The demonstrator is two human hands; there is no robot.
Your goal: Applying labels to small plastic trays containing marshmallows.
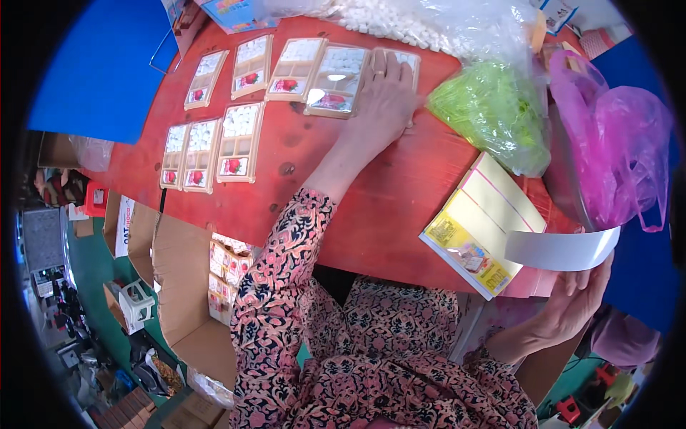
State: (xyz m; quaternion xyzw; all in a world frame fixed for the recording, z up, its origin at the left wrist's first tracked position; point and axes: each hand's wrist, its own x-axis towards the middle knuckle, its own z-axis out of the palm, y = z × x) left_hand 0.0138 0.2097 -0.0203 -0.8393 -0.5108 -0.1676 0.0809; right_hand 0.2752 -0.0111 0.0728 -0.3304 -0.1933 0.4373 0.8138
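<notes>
My left hand (386, 96) reaches across the red table with its fingers stretched out flat over a small partitioned tray (406, 58) at the right end of the far row. That hand hides most of the tray. Just left of it lies a tray (336, 80) with a glossy clear cover catching the light. Several similar beige trays (241, 139) hold white pieces and a card with a red fruit picture. At the lower right, my right hand (564, 314) grips the end of a curved, shiny white strip (561, 250), which partly overlaps a yellow printed card stack (489, 222).
A clear bag of light green strands (493, 107) and a pink plastic bag (614, 143) stand at the right. White pieces (400, 25) are heaped at the far edge. An open cardboard box (189, 286) with more trays stands below the table's left front edge.
</notes>
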